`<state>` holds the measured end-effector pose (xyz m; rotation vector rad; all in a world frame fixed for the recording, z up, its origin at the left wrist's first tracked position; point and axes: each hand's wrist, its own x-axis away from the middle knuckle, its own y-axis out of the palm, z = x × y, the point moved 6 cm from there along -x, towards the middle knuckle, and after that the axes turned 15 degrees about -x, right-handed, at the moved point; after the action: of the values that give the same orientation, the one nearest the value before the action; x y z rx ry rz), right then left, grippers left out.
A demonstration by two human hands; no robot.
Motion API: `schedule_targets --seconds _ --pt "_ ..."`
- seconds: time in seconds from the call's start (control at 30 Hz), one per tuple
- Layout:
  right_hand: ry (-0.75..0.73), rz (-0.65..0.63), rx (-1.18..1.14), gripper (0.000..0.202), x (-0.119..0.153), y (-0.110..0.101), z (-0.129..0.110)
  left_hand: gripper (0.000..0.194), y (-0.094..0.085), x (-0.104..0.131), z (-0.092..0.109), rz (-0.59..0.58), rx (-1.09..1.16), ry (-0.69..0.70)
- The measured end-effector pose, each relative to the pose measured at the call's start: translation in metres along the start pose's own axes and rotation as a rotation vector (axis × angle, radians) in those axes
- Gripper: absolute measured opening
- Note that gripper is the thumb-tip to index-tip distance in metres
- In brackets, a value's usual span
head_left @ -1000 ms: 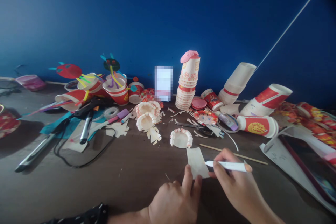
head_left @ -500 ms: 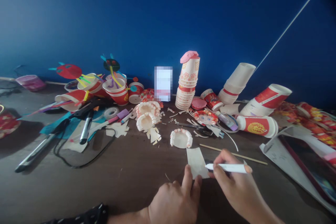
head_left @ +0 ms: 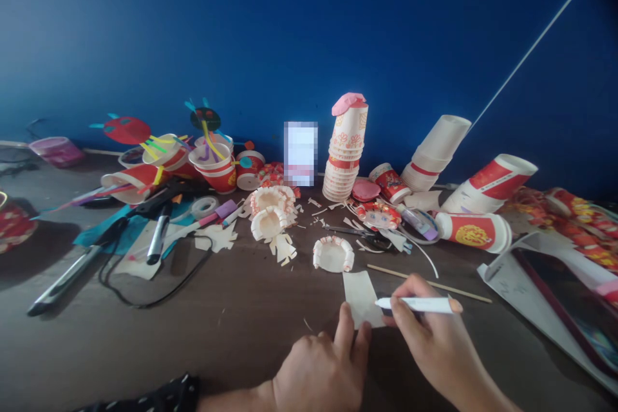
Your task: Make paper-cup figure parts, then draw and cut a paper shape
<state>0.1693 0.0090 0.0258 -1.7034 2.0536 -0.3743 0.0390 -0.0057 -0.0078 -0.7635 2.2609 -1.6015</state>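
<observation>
Left hand, unclenched, pins paper, likely against slipping; right hand clamps pen, tip at paper's edge.

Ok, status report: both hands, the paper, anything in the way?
Left hand: fingertips on the paper. Right hand: gripping white marker, tip at paper's right edge, contact unclear. Wooden stick just beyond, off the paper.

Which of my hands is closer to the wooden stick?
Right. The right hand, holding the white pen, is close by the wooden stick, on its near side; the left hand, touching the paper, is farther off, to its left.
</observation>
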Motion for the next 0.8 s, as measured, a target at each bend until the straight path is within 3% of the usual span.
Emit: schedule_targets --seconds 0.27,0.47,0.6,0.8 --pt "0.065 -0.006 -0.101 0.016 0.0 0.003 0.014 0.047 -0.001 0.002 0.002 0.01 0.003 0.007" --pt "0.075 0.122 -0.315 0.022 0.001 -0.004 0.001 0.048 0.0 0.0 0.0 0.007 -0.003 -0.007" --pt "0.073 0.171 -0.339 0.022 0.003 -0.01 -0.005 0.047 0.0 0.001 0.003 0.026 -0.017 0.009" --pt "0.032 0.075 -0.294 0.018 0.004 -0.007 -0.011 0.05 0.001 0.004 0.005 -0.022 -0.006 0.039"
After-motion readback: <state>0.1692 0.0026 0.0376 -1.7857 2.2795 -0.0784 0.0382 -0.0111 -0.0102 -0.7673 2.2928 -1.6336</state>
